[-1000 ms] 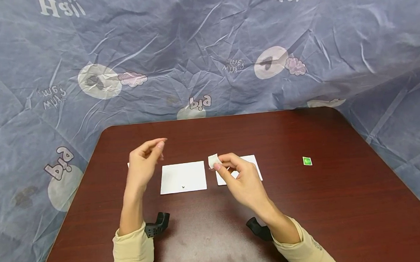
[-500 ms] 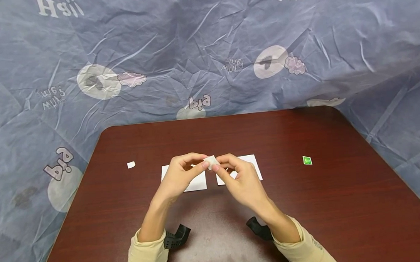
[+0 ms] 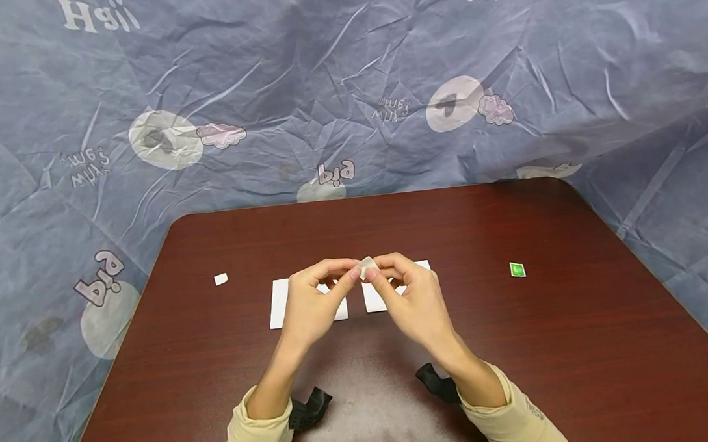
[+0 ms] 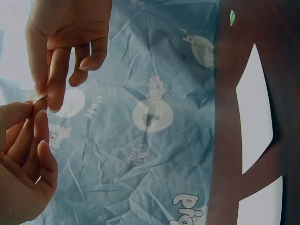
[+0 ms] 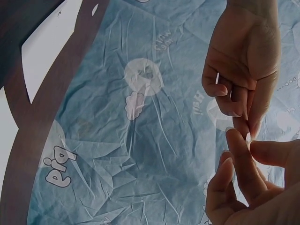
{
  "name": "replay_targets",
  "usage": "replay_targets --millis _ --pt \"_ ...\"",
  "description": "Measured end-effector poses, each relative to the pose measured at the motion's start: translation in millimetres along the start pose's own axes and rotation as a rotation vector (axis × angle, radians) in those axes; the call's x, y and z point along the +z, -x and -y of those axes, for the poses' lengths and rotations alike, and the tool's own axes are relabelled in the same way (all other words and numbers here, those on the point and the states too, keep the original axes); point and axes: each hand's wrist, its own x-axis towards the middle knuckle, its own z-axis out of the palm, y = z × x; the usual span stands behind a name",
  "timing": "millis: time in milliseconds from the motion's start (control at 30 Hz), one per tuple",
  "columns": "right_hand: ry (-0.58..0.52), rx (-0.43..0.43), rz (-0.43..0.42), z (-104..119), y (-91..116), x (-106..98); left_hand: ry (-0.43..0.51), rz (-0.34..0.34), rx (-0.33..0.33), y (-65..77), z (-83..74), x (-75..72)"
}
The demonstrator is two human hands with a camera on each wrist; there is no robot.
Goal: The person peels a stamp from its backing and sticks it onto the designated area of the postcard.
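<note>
In the head view my left hand (image 3: 310,304) and right hand (image 3: 417,303) meet above the table. Between them is a small white square sticker (image 3: 367,265), pinched at its edges by the thumb and forefinger of each hand. Its white back faces up, and the fingertips cover part of it. Behind and below the hands lie two white cards, the left card (image 3: 279,306) and the right card (image 3: 375,299), both partly hidden. The left wrist view shows the left hand (image 4: 28,173) below and the right hand (image 4: 70,33) above, with the sticker seen nearly edge-on.
A green square sticker with a white border (image 3: 518,269) lies on the right of the dark red table (image 3: 569,343). Toward the left is a small white scrap of paper (image 3: 221,279). A patterned blue-grey cloth (image 3: 267,87) hangs behind the table.
My left hand has come down and right from above the left side to join the right hand, and now pinches the sticker too. The sticker has turned slightly; the white scrap is uncovered.
</note>
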Motion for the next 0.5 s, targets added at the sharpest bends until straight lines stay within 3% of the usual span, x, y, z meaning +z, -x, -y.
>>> replay_targets --millis 500 --pt "-0.04 -0.011 -0.023 2.3 -0.1 0.0 0.037 -0.041 -0.076 0.4 1.5 4.5"
